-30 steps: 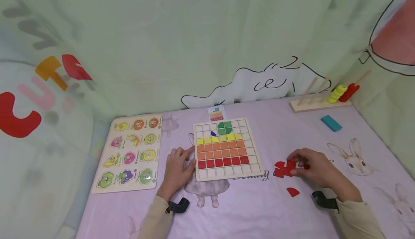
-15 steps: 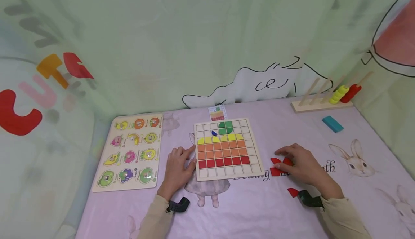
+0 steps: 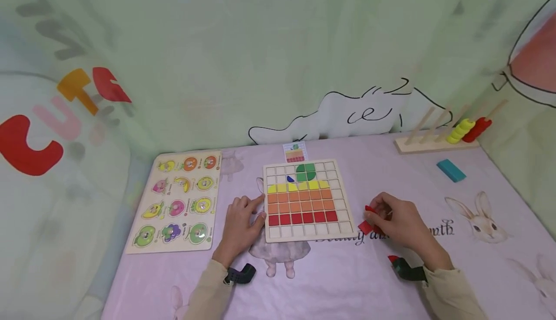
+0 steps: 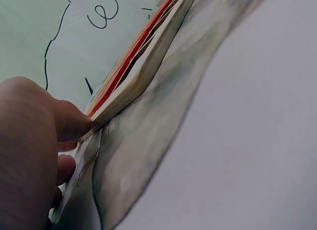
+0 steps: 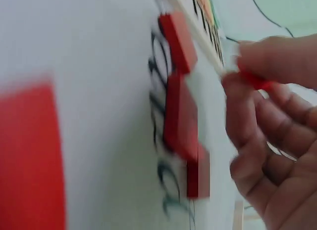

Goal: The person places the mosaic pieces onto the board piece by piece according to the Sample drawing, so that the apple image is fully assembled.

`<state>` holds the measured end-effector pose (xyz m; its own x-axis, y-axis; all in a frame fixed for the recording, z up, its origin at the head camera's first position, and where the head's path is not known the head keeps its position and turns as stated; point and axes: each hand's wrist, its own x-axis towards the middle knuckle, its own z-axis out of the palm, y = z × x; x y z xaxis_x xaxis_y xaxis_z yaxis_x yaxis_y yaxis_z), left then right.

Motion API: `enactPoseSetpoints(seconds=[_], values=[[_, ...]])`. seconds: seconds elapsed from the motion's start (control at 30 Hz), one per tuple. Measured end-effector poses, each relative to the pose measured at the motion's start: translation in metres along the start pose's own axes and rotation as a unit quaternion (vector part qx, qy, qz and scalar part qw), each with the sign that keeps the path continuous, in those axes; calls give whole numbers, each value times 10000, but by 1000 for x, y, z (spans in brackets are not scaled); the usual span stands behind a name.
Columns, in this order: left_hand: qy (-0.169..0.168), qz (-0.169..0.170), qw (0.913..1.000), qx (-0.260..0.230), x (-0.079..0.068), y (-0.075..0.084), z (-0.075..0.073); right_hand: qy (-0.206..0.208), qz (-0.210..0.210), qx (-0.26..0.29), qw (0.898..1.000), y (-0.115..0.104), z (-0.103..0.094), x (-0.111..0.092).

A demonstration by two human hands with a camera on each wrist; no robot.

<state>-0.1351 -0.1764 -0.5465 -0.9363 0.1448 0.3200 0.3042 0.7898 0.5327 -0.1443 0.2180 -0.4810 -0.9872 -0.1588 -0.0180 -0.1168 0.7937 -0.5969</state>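
A wooden grid board (image 3: 345, 223) bears rows of red, orange and yellow pieces, with green and blue pieces above. At its left edge rests my left hand (image 3: 240, 226), the index finger and thumb touching the rim; in the left wrist view the thumb (image 4: 74, 122) presses the board's side. To the right of the board, my right hand (image 3: 397, 221) pinches a small red piece (image 5: 255, 80) between thumb and fingers. Its exact shape is hidden by the fingers. Below that hand lie several loose red pieces (image 5: 179, 114), partly covered in the head view.
A fruit puzzle board (image 3: 173, 201) lies at the left. Behind the grid board is a small pattern card (image 3: 295, 152). A bead-peg stand (image 3: 417, 145) and a teal block (image 3: 451, 170) are at the back right. Another red piece (image 3: 393, 258) lies by the right wrist camera.
My right hand has moved left over the loose red pieces and now lifts one between its fingertips. The left hand stays at the board's edge. The head view has shifted slightly.
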Motion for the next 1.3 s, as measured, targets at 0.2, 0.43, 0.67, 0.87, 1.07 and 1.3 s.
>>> enactPoseSetpoints(seconds=[0.2, 0.43, 0.67, 0.87, 1.07, 1.3], values=[[12, 69, 9999, 95, 0, -1, 1, 688, -520, 525, 9949, -18, 11, 1], [41, 84, 9998, 160, 1, -1, 2, 729, -550, 1029, 9905, -48, 28, 6], [-55, -23, 10000, 71, 1, 1, 0, 498, -654, 1741, 9813, -74, 58, 13], [-9, 47, 9999, 92, 2, 0, 0, -280, -995, 1761, 9789, -100, 78, 17], [-46, 137, 9998, 100, 4, 1, -1, -746, -1309, 1650, 9747, -116, 89, 20], [-116, 75, 9997, 180, 4, -2, -1, -1019, -1314, 1651, 9722, -129, 102, 19]])
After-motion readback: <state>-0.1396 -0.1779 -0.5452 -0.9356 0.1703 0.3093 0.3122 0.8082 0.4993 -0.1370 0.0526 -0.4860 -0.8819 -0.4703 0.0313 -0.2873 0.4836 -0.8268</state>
